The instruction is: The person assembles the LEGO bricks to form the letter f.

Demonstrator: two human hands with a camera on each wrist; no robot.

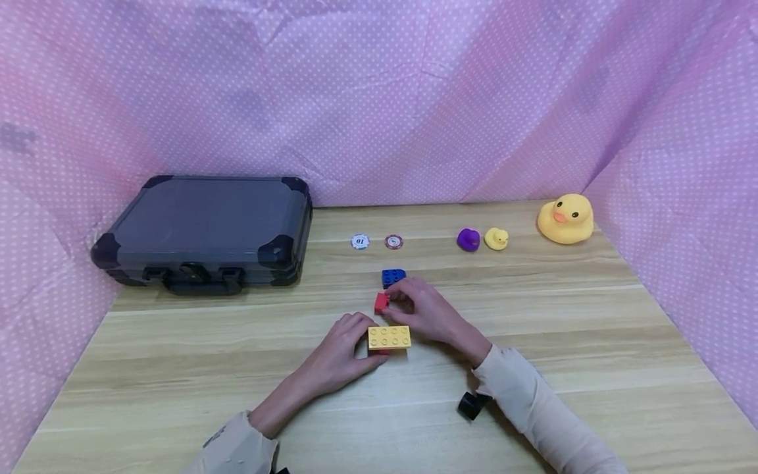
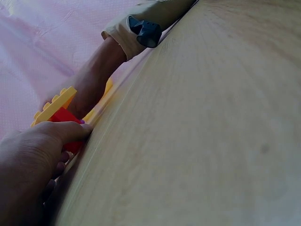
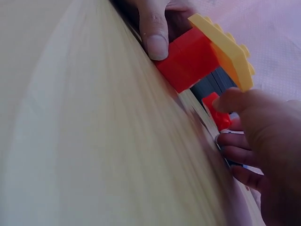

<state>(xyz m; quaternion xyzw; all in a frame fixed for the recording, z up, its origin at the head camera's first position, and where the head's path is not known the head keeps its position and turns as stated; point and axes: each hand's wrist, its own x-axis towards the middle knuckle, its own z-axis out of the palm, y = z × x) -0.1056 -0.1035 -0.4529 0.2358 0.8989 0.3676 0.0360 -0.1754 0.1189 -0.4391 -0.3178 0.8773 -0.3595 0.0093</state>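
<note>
My left hand (image 1: 336, 355) grips a stack made of a yellow building brick (image 1: 389, 337) on top of red bricks (image 3: 190, 59). The yellow brick overhangs the red part on one side, and the stack stands close to the tabletop. Just beyond it, my right hand (image 1: 431, 313) pinches a small red brick (image 1: 381, 303) between thumb and fingers; the right wrist view shows rounded studs on this brick. A blue brick (image 1: 393, 277) lies right behind the right hand's fingers, partly covered by them in the head view.
A dark grey hard case (image 1: 207, 210) lies at the back left. Along the back are a white-and-blue chip (image 1: 360, 241), a red-rimmed chip (image 1: 393, 242), a purple duck (image 1: 468, 239), a small yellow duck (image 1: 496, 238) and a large yellow duck (image 1: 565, 218). Pink dotted cloth (image 1: 379, 105) surrounds the wooden table (image 1: 592, 368).
</note>
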